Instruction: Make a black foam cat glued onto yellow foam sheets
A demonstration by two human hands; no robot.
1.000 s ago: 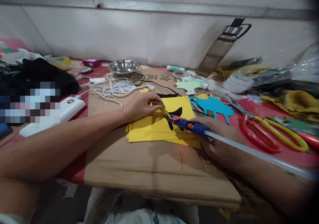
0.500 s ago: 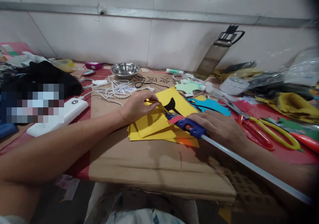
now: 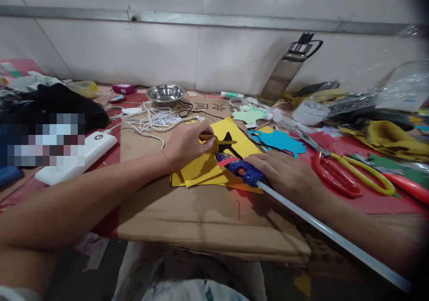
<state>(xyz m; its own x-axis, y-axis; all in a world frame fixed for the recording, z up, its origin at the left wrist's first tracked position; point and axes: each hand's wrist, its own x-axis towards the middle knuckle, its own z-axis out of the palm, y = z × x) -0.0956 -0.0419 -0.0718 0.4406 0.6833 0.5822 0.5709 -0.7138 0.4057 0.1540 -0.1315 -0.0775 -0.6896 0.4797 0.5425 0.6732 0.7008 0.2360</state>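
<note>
Between the thumb and fingers of my left hand point(image 3: 187, 145) is a thin yellow paper piece point(image 3: 229, 142), its pointed end reaching right. A blue hot glue gun point(image 3: 246, 171) is gripped in my right hand point(image 3: 284, 169); its nozzle lies just below the piece, and I cannot tell whether they touch. A long whitish glue stick point(image 3: 321, 227) sticks out of the gun's back toward the lower right. Under both hands lie overlapping yellow sheets point(image 3: 201, 171). A black cut-out shape point(image 3: 237, 151) rests on them, partly covered by the yellow piece.
Cardboard point(image 3: 161, 216) covers the table front. At right lie red-and-yellow-handled scissors point(image 3: 338, 176) and blue paper cut-outs point(image 3: 281, 141). Behind stand a metal bowl point(image 3: 166, 94) and a tilted bottle point(image 3: 283, 73). A white power bank point(image 3: 77, 158) with a cable lies left.
The yellow piece in my left hand has swung from slanting down at the nozzle to nearly level, pointing right. The glue gun sits slightly further left in view, and the whole view has shifted a little.
</note>
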